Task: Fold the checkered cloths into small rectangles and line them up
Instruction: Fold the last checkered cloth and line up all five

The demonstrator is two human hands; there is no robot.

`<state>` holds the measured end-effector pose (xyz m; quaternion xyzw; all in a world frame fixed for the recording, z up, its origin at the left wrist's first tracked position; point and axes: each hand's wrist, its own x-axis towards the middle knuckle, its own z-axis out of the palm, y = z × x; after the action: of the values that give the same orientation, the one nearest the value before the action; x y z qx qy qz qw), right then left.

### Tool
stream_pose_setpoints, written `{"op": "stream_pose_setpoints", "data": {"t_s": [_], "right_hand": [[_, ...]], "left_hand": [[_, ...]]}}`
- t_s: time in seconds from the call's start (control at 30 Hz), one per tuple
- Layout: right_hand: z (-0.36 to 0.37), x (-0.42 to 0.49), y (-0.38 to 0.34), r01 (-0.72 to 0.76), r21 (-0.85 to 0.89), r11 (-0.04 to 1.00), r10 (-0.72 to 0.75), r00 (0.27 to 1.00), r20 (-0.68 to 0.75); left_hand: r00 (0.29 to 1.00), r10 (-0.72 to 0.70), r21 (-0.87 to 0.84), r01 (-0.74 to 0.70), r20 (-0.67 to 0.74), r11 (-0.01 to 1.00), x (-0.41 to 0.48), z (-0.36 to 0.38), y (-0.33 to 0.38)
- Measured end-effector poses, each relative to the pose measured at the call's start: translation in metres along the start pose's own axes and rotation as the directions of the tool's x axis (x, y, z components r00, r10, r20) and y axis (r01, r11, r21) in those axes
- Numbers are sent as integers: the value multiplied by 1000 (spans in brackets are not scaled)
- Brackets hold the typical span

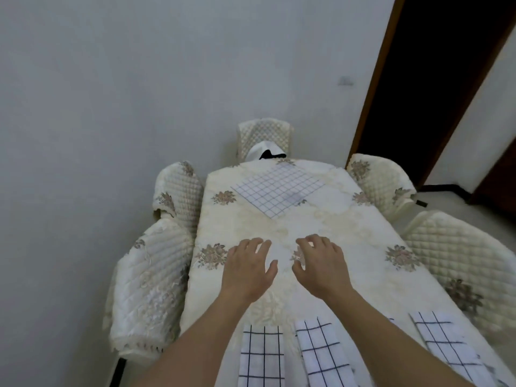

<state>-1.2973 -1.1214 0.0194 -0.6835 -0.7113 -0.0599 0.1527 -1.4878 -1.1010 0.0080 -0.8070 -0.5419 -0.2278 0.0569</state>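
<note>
The unfolded checkered cloth lies flat at the far end of the desk, one corner pointing this way, well apart from both hands. The left hand and right hand hover side by side, fingers loosely spread and holding nothing, poised, I'd say, to reach for it. Along the near edge, the left folded cloth, middle folded cloth and right folded cloth are lined up, likely keeping the working space free.

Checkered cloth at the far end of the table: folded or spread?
Spread: the far cloth lies flat, one wide square with no folds visible.
</note>
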Motion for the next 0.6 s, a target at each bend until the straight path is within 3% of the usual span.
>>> {"op": "stream_pose_setpoints", "data": {"t_s": [0.2,0.33,0.47,0.6], "right_hand": [[-28,4,16,15,-49,999,-20,994,-108],[-37,-8,31,-18,-62,998,12,995,-96],[-45,-26,50,-98,-84,992,89,991,-101],[-54,-66,82,-258,-122,958,244,962,-119]], "left_hand": [[996,79,50,-77,-50,996,23,-24,21],[994,107,46,-108,18,993,26,-22,35],[981,178,21,-180,73,984,32,-14,53],[932,352,-63,-348,85,935,35,8,96]]}}
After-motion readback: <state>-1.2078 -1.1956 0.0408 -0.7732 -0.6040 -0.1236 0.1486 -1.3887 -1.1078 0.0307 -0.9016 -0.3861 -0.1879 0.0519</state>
